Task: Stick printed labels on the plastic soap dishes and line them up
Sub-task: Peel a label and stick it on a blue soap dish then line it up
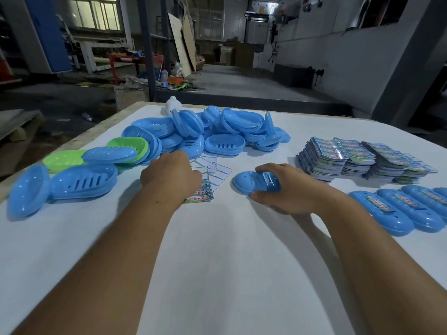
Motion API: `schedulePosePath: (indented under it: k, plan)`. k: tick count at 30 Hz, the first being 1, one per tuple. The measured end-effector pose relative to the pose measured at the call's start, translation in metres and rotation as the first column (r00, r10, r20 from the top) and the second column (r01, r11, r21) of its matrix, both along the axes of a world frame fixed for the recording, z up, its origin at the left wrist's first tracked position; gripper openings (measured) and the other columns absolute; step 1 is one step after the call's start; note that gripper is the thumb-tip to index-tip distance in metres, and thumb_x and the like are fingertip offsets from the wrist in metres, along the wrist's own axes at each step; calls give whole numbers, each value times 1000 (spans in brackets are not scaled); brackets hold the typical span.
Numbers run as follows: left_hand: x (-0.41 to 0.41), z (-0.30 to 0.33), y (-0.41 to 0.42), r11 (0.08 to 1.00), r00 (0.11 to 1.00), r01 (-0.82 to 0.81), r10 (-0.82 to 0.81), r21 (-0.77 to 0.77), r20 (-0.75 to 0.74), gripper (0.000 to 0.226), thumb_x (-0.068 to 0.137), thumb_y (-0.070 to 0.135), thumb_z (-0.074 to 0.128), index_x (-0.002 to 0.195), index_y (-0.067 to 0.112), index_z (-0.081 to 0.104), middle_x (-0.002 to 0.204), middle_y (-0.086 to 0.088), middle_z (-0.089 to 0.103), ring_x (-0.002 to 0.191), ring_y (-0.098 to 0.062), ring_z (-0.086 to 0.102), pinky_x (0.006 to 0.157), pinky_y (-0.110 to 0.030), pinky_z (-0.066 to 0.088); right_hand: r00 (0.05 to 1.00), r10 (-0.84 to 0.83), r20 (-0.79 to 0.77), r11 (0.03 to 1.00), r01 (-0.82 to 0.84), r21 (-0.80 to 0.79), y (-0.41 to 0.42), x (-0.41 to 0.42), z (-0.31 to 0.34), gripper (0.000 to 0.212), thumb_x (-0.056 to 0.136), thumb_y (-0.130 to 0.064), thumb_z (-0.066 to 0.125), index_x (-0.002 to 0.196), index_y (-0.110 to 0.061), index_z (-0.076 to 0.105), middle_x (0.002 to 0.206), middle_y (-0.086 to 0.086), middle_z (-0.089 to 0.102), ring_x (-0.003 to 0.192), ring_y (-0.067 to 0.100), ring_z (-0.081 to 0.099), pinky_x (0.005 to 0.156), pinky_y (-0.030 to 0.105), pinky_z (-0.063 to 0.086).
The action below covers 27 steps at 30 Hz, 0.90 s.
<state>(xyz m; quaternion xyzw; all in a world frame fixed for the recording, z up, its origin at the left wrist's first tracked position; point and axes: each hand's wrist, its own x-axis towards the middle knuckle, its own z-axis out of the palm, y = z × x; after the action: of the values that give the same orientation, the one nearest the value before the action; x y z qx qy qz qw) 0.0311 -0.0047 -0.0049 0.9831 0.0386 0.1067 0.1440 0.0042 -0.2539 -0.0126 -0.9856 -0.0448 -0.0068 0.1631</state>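
White worktable [217, 262] amid dim, cluttered factory floor [242, 81]

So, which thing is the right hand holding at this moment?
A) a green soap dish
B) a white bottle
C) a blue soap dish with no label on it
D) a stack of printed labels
C: the right hand grips a blue soap dish lying on the white table, and no label shows on the dish.

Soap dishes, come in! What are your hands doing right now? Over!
Right hand grips unlabeled blue dish. Left hand on fanned labels, grip hidden. Labeled dishes lined up right. Nothing in the way.
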Motion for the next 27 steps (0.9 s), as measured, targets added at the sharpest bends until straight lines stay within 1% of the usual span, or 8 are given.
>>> schedulePosePath:
  k: [4,8,13,18,19,22,24,27]
  plan:
    - [-3,-2,1,999,1000,20,-20,-47,-6,62,79,59,72,122,17,60,124,-7,60,112,-29,58,89,-39,50,1000,-14,-23,1000,14,-9,4,-3,2,76,79,-72,64,145,-43,39,143,-3,47,129,27,44,106,46,42]
    - [0,-2,1,994,999,37,-37,-100,1,69,71,49,84,124,14,58,126,-11,58,114,-29,57,92,-38,47,999,-14,-43,1000,13,-13,5,-5,5,77,80,-71,63,146,-42,37,143,-2,48,127,28,45,106,47,42]
    - [7,-4,4,994,996,34,-26,-104,81,52,77,27,83,119,9,58,119,-9,64,112,-30,57,85,-37,46,999,-17,-51,1000,17,-6,7,-7,5,76,81,-71,63,146,-42,36,140,-1,49,124,28,47,105,47,43]
    - [14,-5,9,979,986,-9,43,-206,162,39,83,26,74,119,28,58,111,0,67,101,-27,63,75,-35,48,999,-15,-49,1000,15,-11,7,-9,6,78,80,-71,64,147,-41,36,142,-1,48,126,28,46,105,46,43]
    - [14,-4,7,944,985,16,41,-329,165,37,82,27,75,116,30,60,107,2,69,98,-25,66,76,-36,53,999,-17,-41,1000,17,-5,8,-9,7,81,78,-72,65,147,-41,36,144,-1,46,129,28,44,106,45,42]
    - [10,4,-6,674,985,156,-50,-722,166,15,82,25,78,93,26,69,89,5,76,83,-19,74,75,-38,61,995,-39,95,996,32,77,11,-10,8,83,75,-72,67,147,-41,39,148,-4,43,136,24,38,106,41,39]
    - [4,7,-17,545,978,207,-120,-812,170,7,82,24,80,83,21,73,77,6,77,73,-13,75,71,-31,60,977,-73,203,952,7,306,14,-9,10,74,78,-65,70,143,-36,49,140,-9,54,129,15,48,104,36,43]
    - [-5,7,-32,394,957,250,-238,-885,165,4,83,17,79,83,16,75,74,4,77,66,-9,73,64,-25,58,981,-91,169,763,-40,645,21,-6,13,52,84,-46,77,130,-29,61,106,-13,75,97,4,69,82,27,54]
